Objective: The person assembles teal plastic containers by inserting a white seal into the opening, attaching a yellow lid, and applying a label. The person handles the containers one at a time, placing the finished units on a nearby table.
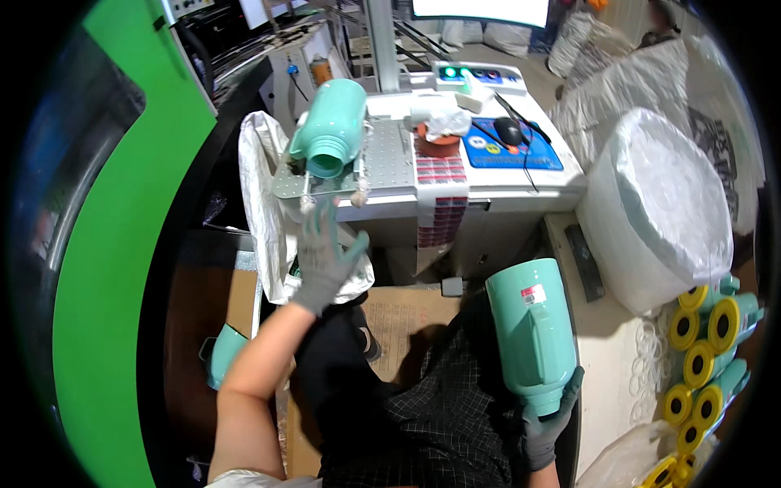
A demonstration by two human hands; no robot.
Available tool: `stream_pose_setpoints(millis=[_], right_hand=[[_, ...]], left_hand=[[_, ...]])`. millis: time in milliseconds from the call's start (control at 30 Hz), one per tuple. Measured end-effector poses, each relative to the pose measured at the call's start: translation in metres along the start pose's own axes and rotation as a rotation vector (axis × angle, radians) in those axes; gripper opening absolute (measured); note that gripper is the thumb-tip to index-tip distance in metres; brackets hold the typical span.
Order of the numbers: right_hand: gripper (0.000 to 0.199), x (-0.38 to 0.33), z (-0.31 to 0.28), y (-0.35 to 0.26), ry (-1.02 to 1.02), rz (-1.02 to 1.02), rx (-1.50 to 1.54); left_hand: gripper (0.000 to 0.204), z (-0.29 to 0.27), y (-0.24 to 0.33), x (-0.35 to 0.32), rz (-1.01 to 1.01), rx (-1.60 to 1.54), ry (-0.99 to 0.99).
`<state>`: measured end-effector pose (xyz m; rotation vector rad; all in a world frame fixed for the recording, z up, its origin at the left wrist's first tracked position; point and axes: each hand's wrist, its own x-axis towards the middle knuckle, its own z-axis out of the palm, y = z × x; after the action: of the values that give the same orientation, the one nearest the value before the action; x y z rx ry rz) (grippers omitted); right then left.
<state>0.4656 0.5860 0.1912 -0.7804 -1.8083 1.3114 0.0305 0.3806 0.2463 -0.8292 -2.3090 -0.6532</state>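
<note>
My left hand, in a grey-green work glove, reaches forward over a white woven sack, its fingers spread and nothing in them. Just beyond the fingertips, a mint-green jug lies on its side on a perforated metal plate, its open mouth toward me. At the lower right, my gloved right hand grips a second mint-green jug around its narrow neck. That one is held neck down, with its handle facing up and a small red-and-white label on its side.
A strip of red labels hangs over the bench front. Beside it are a blue pad and a black mouse. A white lined bin stands right, near several yellow-rimmed jugs. A green machine panel borders the left.
</note>
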Motion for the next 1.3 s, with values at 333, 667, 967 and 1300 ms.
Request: stream_pose_setpoints(millis=[333, 667, 967, 1300], right_hand=[[0.115, 0.088, 0.042, -0.072, 0.002, -0.137, 0.312], [0.093, 0.211, 0.190, -0.146, -0.250, -0.884, -0.447], [0.085, 0.216, 0.312, -0.190, -0.281, -0.904, -0.419], [0.087, 0.223, 0.292, -0.175, -0.116, -1.245, -0.546]], left_hand=[[0.071, -0.009, -0.066, 0.134, 0.520, 0.473, 0.089], [0.091, -0.180, 0.043, -0.074, 0.056, -0.752, 0.053], [0.029, -0.165, 0.079, -0.135, 0.486, -0.696, 0.101], [0.030, -0.148, 0.080, -0.143, 0.480, -0.838, 0.038]])
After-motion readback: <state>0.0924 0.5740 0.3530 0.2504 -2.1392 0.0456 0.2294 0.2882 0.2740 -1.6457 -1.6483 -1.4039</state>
